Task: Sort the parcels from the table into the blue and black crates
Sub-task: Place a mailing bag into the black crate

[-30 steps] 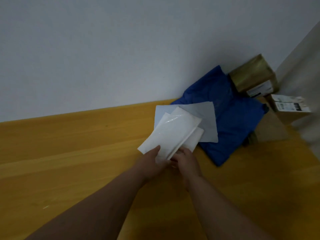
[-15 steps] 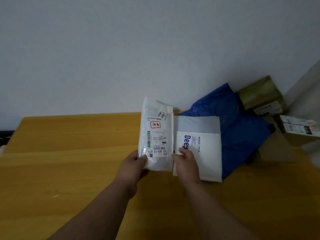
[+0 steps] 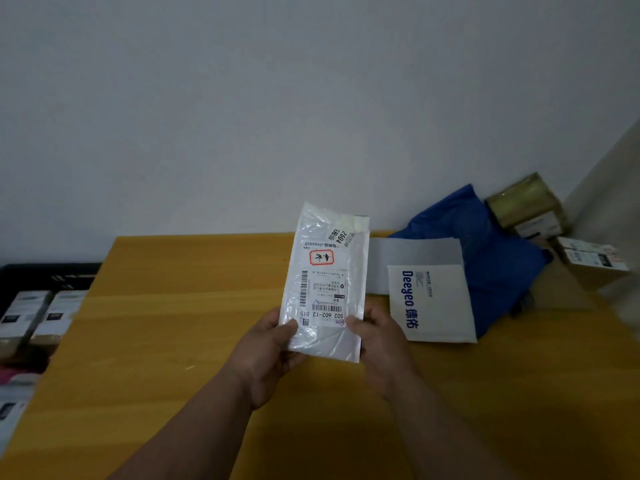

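Currently, a white parcel [image 3: 325, 284] with a printed label is pinched at its lower corners by the left hand [image 3: 268, 355] and right hand [image 3: 379, 344], held upright above the table [image 3: 166, 327]. Right of this parcel, a "Deeyeo" envelope [image 3: 433, 303] is laid overlapping a blue bag [image 3: 491, 258]; cardboard boxes [image 3: 526, 206] are stacked beyond it. Far left of the parcel, a black crate [image 3: 48, 277] with boxes is seen.

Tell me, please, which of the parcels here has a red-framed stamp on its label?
The white plastic mailer held up in both hands; the Deeyeo envelope, blue bag and cardboard boxes show no red stamp.
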Available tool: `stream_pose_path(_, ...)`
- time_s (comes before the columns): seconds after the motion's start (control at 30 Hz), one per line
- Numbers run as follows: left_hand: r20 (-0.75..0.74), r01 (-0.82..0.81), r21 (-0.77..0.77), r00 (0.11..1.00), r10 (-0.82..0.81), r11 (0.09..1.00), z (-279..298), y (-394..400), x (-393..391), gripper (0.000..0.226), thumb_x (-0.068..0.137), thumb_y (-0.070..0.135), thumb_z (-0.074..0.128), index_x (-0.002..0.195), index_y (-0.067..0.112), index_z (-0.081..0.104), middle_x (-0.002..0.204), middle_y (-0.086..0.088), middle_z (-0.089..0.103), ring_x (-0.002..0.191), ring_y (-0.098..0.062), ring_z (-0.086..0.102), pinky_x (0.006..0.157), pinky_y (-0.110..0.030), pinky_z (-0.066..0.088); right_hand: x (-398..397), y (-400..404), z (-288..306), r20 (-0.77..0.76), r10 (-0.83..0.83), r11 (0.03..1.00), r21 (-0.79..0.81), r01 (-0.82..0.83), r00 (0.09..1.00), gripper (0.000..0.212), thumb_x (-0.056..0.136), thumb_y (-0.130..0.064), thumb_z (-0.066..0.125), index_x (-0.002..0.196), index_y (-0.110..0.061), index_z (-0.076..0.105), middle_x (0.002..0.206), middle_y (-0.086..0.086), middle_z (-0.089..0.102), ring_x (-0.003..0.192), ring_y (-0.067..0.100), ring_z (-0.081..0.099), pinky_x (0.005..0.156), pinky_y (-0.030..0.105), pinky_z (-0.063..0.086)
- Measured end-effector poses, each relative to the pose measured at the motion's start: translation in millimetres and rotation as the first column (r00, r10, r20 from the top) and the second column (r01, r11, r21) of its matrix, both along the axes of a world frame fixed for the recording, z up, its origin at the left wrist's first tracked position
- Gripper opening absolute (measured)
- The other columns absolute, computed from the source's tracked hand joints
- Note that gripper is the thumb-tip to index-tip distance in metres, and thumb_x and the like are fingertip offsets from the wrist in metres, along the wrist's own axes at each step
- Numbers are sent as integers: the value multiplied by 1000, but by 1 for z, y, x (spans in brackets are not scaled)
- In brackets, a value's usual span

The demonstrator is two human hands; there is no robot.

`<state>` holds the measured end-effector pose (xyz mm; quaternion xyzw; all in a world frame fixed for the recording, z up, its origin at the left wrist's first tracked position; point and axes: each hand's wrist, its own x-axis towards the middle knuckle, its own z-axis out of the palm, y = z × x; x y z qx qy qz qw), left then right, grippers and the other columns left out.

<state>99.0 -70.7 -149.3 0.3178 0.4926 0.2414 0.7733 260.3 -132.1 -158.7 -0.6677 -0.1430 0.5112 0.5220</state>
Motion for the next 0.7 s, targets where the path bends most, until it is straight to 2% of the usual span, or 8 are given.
stream_pose_path(0.1, -109, 77, 129, 992, -63, 989, 13, 6, -31, 30, 99, 6, 45, 113, 25, 63, 99, -2, 75, 81, -19, 69, 70, -32, 53, -21, -4, 3, 35, -33, 999, 9, 32, 999, 23, 87, -10, 68, 108, -16, 62, 110, 4, 71, 98, 23, 69, 87, 46, 56)
stream_pose_path(0.23, -502, 412, 344, 840, -205, 844, 40, 29, -75, 35, 91, -2, 46, 99, 22, 71, 84, -4, 75, 72, -16, 66, 68, -27, 51, -29, -1, 13, 441, -154, 987, 30, 157, 884, 84, 77, -10, 76, 146, -26, 31, 144, 4, 40, 122, 22, 47, 87, 36, 49)
stream_pose_path(0.3, -685, 649, 335, 665, -296, 683, 57, 40, -88, 35, 88, -1, 50, 91, 25, 73, 75, 5, 71, 66, -7, 61, 60, -18, 45, -29, 1, 18, 773, 108, 994, -97, -52, 625, 97, 74, -12, 75, 153, -28, 21, 157, 3, 24, 141, 25, 29, 110, 43, 37)
stream_pose_path(0.37, -795, 804, 275, 499, -346, 528, 72, 46, -93, 32, 87, 4, 53, 95, 26, 74, 77, 12, 68, 73, -3, 61, 64, -16, 45, -34, 3, 23, 821, 446, 885, -345, -313, 356, 91, 74, -20, 72, 152, -32, 28, 158, -1, 26, 144, 21, 28, 115, 43, 31)
stream_pose_path(0.43, -841, 838, 287, 452, -296, 464, 81, 48, -95, 31, 86, 8, 55, 99, 29, 74, 82, 14, 68, 84, -6, 63, 73, -19, 47, -44, 4, 22, 643, 632, 759, -401, -513, 432, 66, 74, -21, 72, 137, -26, 53, 135, 3, 58, 120, 18, 57, 101, 44, 48)
stream_pose_path(0.5, -822, 750, 414, 552, -143, 515, 82, 47, -99, 27, 88, 15, 59, 107, 31, 69, 92, 9, 69, 93, -11, 63, 82, -25, 49, -56, 0, 17, 496, 671, 733, -331, -595, 551, 31, 81, -20, 72, 111, -19, 69, 104, 1, 73, 91, 16, 71, 87, 45, 56)
stream_pose_path(0.6, -627, 316, 654, 734, 260, 687, 73, 38, -113, 55, 87, 29, 68, 137, 31, 46, 115, 5, 59, 107, -15, 56, 87, -31, 47, -69, -3, 8, 270, 544, 838, -122, -532, 795, 15, 90, -16, 68, 104, -16, 69, 96, 4, 76, 86, 22, 73, 83, 50, 58)
stream_pose_path(0.7, -503, -90, 523, 770, 392, 848, 57, 21, -135, 82, 81, 39, 75, 148, 27, 29, 139, -3, 46, 124, -24, 47, 95, -39, 43, -83, 1, 7, -46, 405, 914, 5, -405, 913, 20, 95, -11, 60, 114, -9, 64, 101, 10, 75, 91, 30, 73, 82, 54, 57)
